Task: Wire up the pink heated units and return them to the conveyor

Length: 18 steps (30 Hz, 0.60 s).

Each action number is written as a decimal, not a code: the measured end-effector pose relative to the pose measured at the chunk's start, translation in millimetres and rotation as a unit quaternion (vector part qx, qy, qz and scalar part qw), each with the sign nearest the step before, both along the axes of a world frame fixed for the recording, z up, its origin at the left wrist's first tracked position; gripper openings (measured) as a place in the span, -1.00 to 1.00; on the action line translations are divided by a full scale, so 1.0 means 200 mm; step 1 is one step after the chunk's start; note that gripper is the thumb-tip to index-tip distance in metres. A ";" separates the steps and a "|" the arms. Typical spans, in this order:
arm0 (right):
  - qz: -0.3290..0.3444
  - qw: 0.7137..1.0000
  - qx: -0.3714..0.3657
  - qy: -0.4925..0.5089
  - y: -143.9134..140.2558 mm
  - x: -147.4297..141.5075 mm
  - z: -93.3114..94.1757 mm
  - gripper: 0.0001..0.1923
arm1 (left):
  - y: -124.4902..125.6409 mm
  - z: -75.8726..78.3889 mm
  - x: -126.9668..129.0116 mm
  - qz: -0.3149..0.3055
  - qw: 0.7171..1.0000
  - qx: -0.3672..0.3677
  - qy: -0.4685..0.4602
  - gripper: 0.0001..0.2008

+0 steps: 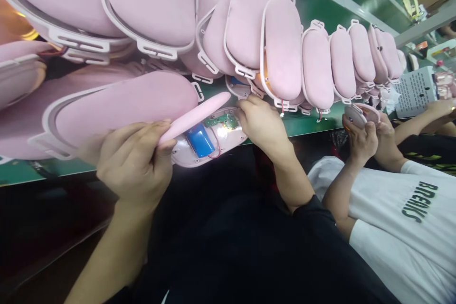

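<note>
The left hand (137,161) is reaching in from the near left, forearm rising steeply, wrist bending and knuckles facing up; it is grasping the left end of a pink cover (195,118) between thumb and fingers, holding it tilted so that its thin edge is showing. The right hand (261,123) is coming in from the near right, elbow bending, back of the hand facing up and fingers curling at the right end of an open base (185,163); the fingertips are partly hidden, so I cannot tell whether they are pinching it.

The base is lying between the hands, at the near edge of the green bench (299,127), just below and partly behind the cover. Inside, a blue battery (200,141) is sitting left of a green board (224,120), with a red wire (218,152) curving beside it.

Farther right, a co-worker's hand (360,141) is holding another pink part (372,113). The co-worker's white shirt (402,247) is carrying dark letters, seemingly "BREAKS". Beyond, a grey sheet (415,91) is showing lines of print too small to read. A white mark (165,297) is showing on the wearer's dark clothing (231,237), cut off by the near edge of view.
</note>
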State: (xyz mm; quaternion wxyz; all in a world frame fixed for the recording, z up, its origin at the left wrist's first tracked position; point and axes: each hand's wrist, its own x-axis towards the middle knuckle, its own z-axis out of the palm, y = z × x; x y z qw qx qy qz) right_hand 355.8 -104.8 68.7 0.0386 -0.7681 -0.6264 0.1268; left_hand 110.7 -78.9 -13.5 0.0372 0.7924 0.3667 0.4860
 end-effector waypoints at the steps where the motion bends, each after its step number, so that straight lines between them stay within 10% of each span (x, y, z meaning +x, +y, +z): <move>1: 0.003 1.000 0.010 0.009 0.00 0.00 0.00 -0.76 | 0.00 0.00 0.00 0.001 1.000 0.000 0.000 -0.71; 6: -0.013 0.977 0.140 0.161 -0.09 0.04 -0.03 -0.81 | 0.00 0.00 0.00 0.001 1.000 0.004 0.001 -0.71; 10: 0.015 0.956 0.044 0.289 -0.15 0.04 -0.01 -0.79 | 0.00 0.00 0.01 0.003 1.000 0.015 0.008 -0.72; 18: 0.213 0.946 -0.037 0.242 -0.01 0.07 0.08 -0.82 | 0.01 -0.01 0.02 -0.029 0.999 0.017 -0.029 -0.73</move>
